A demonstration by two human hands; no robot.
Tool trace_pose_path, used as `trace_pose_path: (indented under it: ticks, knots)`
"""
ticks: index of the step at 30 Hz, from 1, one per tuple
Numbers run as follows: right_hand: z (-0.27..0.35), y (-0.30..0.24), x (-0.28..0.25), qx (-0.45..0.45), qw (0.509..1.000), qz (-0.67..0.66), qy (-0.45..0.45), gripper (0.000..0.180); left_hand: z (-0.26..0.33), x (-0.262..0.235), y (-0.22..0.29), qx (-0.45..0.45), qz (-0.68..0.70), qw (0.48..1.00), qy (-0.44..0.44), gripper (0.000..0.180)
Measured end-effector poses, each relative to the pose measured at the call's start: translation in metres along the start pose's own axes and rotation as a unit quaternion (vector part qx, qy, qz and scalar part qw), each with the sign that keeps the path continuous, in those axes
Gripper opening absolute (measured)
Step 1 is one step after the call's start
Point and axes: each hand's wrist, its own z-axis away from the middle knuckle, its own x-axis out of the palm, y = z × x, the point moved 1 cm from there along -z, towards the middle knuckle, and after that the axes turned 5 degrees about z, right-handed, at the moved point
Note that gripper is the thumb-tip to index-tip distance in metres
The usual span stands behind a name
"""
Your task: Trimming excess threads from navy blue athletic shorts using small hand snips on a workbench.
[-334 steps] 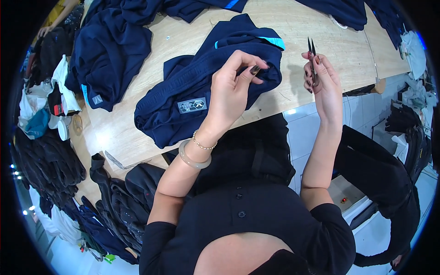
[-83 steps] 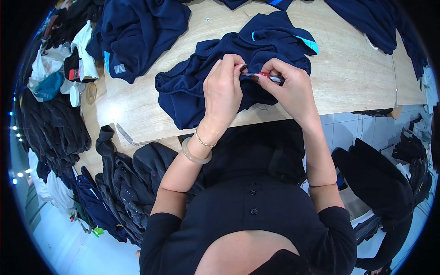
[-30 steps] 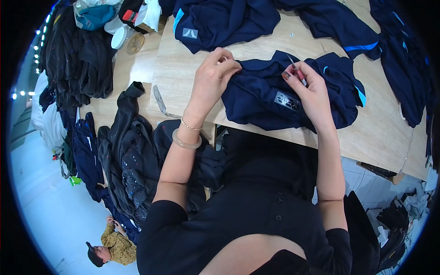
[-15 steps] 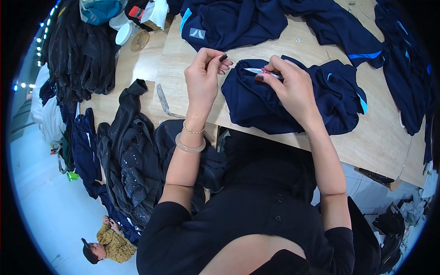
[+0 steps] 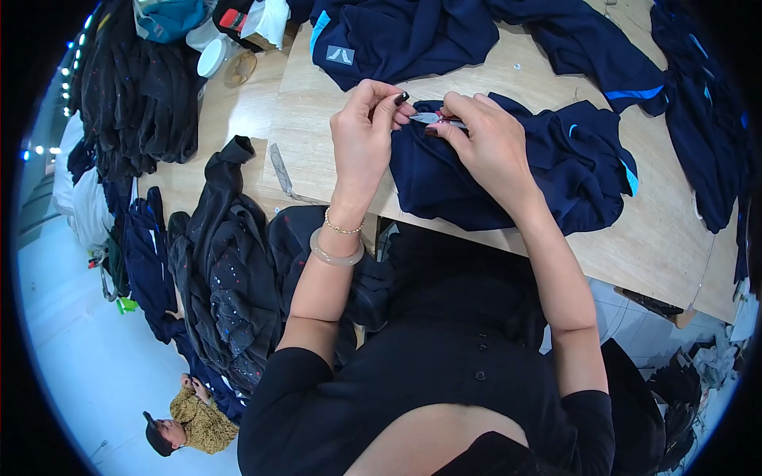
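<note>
A navy garment [image 5: 444,186] with light blue trim lies bunched on the wooden table in front of me. My right hand [image 5: 494,151] is closed around a pair of small thread snips [image 5: 427,117], their pale blades pointing left above the cloth. At the garment's far left edge, my left hand [image 5: 361,139] is pinched shut, fingertips almost touching the snips' tip. Whatever lies between those fingers, perhaps thread or a bit of cloth, is too small to make out.
More navy garments [image 5: 413,40] lie along the table's far side and right end. Dark speckled clothes [image 5: 230,278] are heaped at my left. A white round lid [image 5: 212,58] and a tape roll [image 5: 240,70] sit far left. Another person [image 5: 194,416] is at lower left.
My left hand has moved right, up to the garment's edge. My right hand has shifted slightly left with the snips, bringing the blades close to the left fingertips.
</note>
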Motion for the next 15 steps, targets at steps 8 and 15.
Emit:
trace_pose_path:
  ticks: [8,15]
  knots:
    - [0.002,-0.0011,-0.0018,0.006,1.0,0.014,0.0,0.018,-0.0016,0.0027,-0.0011,0.015,-0.003,0.999,0.034,0.01]
    - [0.0021,-0.0019,-0.0057,0.01,1.0,0.028,0.01,0.018,-0.0014,0.0037,0.0,0.013,-0.009,0.999,0.035,0.01]
